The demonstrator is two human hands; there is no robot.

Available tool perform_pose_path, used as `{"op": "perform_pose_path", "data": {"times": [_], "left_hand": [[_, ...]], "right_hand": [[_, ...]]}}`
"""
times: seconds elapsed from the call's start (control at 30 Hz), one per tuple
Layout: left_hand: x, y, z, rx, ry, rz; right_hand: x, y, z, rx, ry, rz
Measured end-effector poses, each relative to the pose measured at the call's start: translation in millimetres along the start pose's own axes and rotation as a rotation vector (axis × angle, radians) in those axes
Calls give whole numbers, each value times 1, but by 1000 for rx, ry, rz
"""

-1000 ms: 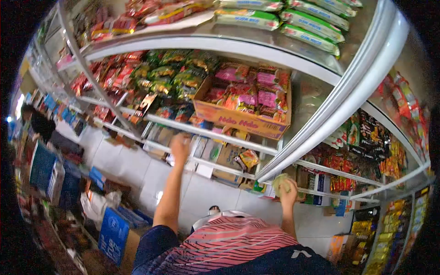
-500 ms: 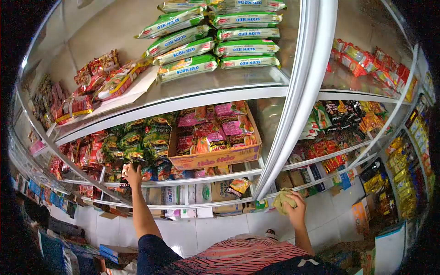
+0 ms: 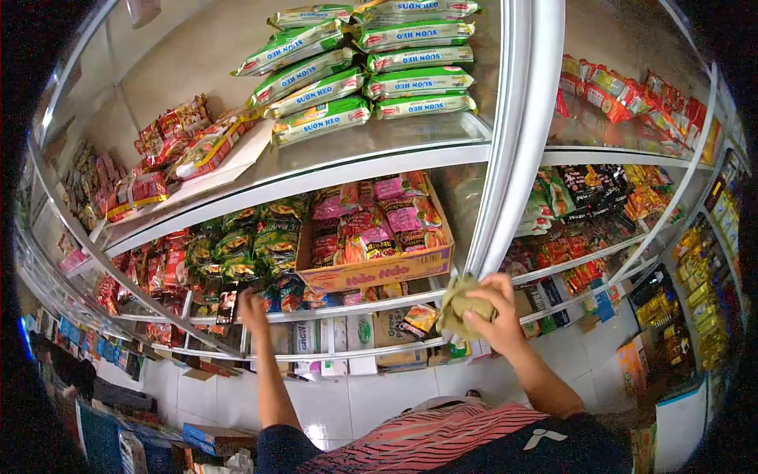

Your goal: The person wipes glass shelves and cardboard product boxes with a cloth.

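My right hand [image 3: 496, 314] grips a crumpled olive-green cloth [image 3: 462, 306] against the lower end of the white upright frame post [image 3: 505, 189]. My left hand [image 3: 253, 310], blurred by motion, is at the front edge of the lower shelf, just right of a small dark packet or phone-like object [image 3: 227, 305]; its fingers are smeared. Behind it lie green noodle packets [image 3: 237, 245]. Between my hands stands an open carton [image 3: 379, 272] of pink noodle packets [image 3: 367, 229].
Green-and-white packets [image 3: 320, 118] are stacked on the upper glass shelf. Red packets [image 3: 138, 197] lie at its left. More snack packets [image 3: 695, 300] hang at the right. Below the shelves is a tiled floor [image 3: 316, 403].
My right hand has moved left and up with the cloth, onto the post. My left hand has moved right and slightly down, away from the green packets.
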State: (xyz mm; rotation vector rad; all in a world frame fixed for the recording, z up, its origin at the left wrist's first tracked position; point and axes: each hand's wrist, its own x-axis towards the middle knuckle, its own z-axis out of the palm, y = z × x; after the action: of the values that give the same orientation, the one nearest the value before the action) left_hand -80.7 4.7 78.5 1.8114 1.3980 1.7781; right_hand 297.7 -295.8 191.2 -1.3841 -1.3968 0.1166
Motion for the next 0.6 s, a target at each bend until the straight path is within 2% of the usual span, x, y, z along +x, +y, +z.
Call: {"op": "perform_pose_path", "data": {"times": [0.03,0.07,0.1,0.13,0.17,0.2,0.23,0.27,0.3,0.33,0.4,0.43,0.5,0.57,0.6], "left_hand": [[-13,16,11,-189,-126,12],[-29,96,14,-157,-233,59],[-38,146,18,-163,-297,243],[-50,184,24,-269,-362,275],[-51,230,30,-286,-406,588],[-54,272,35,-301,-450,741],[-60,289,51,-368,-423,851],[-61,305,61,-330,-417,904],[-60,316,76,-423,-295,895],[-53,329,85,-454,-131,865],[-28,348,80,-445,-201,837],[-15,356,83,-350,-180,834],[20,371,92,-175,-162,831],[46,380,106,-80,-152,818],[52,384,114,24,-263,810]], "right_hand": [[12,-6,-1,-35,67,-45],[25,-14,-2,-71,129,-88],[40,-23,1,-18,155,-112],[56,-34,4,33,177,-137],[68,-44,9,97,156,-176],[79,-54,15,162,133,-216],[88,-59,21,246,64,-282],[92,-66,27,332,-6,-348],[87,-86,27,646,-113,-125],[92,-89,22,661,-219,-104],[104,-77,14,634,-261,-262],[109,-75,-5,321,-177,-391],[131,-88,-39,-37,-95,-654],[147,-88,-58,-285,131,-795],[157,-86,-63,-362,204,-844]]}}
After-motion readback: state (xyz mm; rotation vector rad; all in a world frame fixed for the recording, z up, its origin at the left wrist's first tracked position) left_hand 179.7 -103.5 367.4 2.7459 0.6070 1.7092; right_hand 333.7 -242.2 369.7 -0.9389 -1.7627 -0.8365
